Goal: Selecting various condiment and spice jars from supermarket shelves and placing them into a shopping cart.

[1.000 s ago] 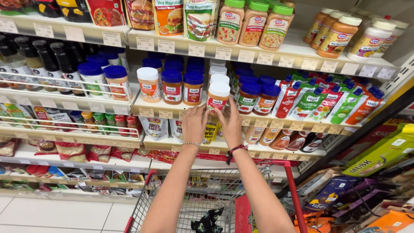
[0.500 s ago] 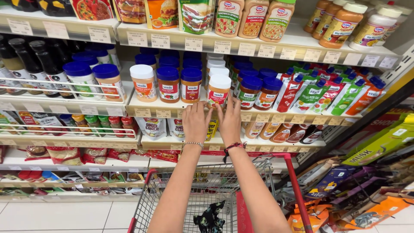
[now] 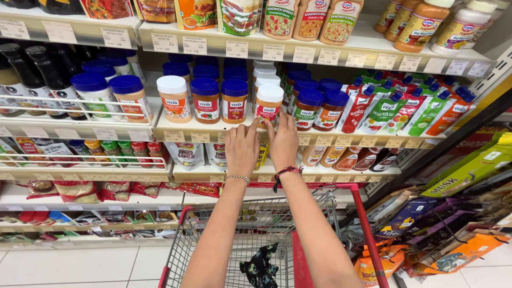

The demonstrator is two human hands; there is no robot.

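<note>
A white-capped jar (image 3: 269,102) of orange sauce stands at the front of the middle shelf (image 3: 213,134), in a row with blue-capped jars (image 3: 220,98). My left hand (image 3: 242,148) lies flat against the shelf edge, its fingertips touching the jar's lower left. My right hand (image 3: 283,141) is beside it, fingers stretched up to the jar's lower right. Neither hand wraps around the jar. A bead bracelet is on the left wrist and a red thread on the right.
A red-framed wire shopping cart (image 3: 352,213) stands under my arms with a dark patterned cloth (image 3: 261,269) in it. Squeeze pouches (image 3: 405,109) fill the shelf to the right, dark bottles (image 3: 32,74) the left. Packets hang on a rack (image 3: 453,213) at the right.
Both hands stay at the white-capped jar. The view has tilted down a little and drawn closer, so the shelves sit higher in the picture.
</note>
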